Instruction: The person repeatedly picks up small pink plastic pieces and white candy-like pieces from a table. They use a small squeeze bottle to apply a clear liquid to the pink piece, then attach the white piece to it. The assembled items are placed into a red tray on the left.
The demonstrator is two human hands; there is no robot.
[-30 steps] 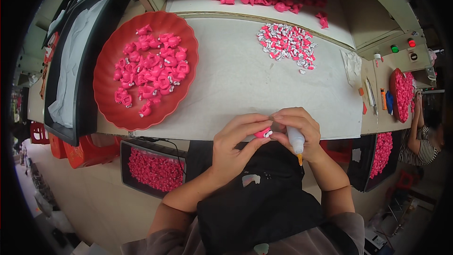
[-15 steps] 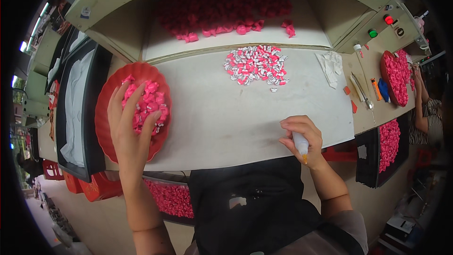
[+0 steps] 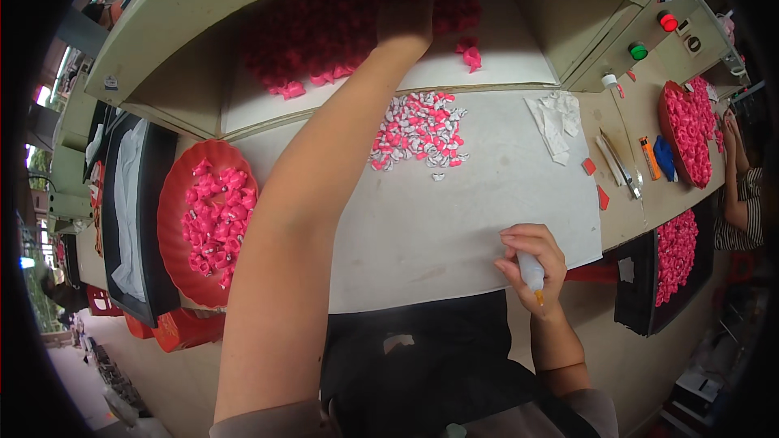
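My left hand (image 3: 406, 23) reaches into the shaded box at the far side, at the heap of pink pieces (image 3: 324, 40); its fingers are lost in the dark. In my right hand (image 3: 542, 264), over the near right of the white sheet (image 3: 422, 235), is a small translucent squeeze bottle (image 3: 531, 272) with an amber tip pointing down toward me. A pile of small white-and-pink pieces (image 3: 418, 130) lies just in front of the box. On the left stands a red scalloped bowl (image 3: 172, 219) with pink pieces (image 3: 215, 219) in it, partly behind my left forearm.
Crumpled white paper (image 3: 556, 126), tweezers (image 3: 621, 164), an orange tube (image 3: 650, 158) and another red bowl (image 3: 667, 118) lie to the right. A black tray (image 3: 166, 276) borders the left side. Another person's arm (image 3: 734, 166) shows at the far right.
My left hand has gone from the red bowl up and right into the box. The right hand still holds the bottle, slightly lower in view. The view has shifted a little.
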